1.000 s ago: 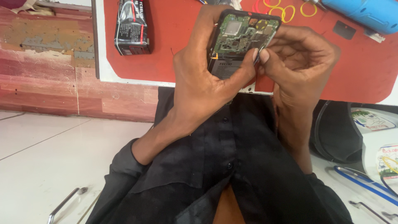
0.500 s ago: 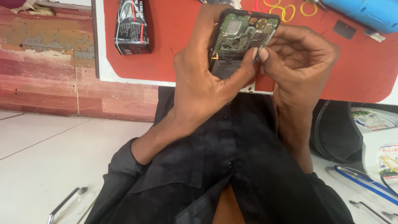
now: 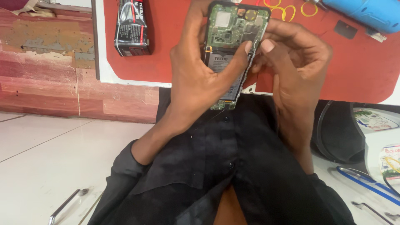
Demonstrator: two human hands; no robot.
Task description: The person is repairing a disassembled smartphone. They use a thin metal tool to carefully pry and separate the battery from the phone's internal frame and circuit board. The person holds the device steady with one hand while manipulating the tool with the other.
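An opened phone [image 3: 233,33], back cover off, shows its green circuit board and black battery. I hold it up over the red mat [image 3: 358,62]. My left hand [image 3: 200,79] wraps around its left side, thumb pressed across the battery toward the right edge. My right hand [image 3: 291,62] grips the right edge, its fingertips meeting the left thumb beside the board. Whether a small part sits between the fingertips is too small to tell.
A black rectangular pack [image 3: 132,28] lies on the mat at left. Yellow rubber bands [image 3: 287,10] and a blue tool [image 3: 366,14] lie at the mat's far edge. A blue-handled tool [image 3: 366,183] rests on the white surface at right; a metal handle [image 3: 66,204] at lower left.
Both hands keep hold of the phone; my left thumb has slid slightly toward the phone's right edge. Little else moved.
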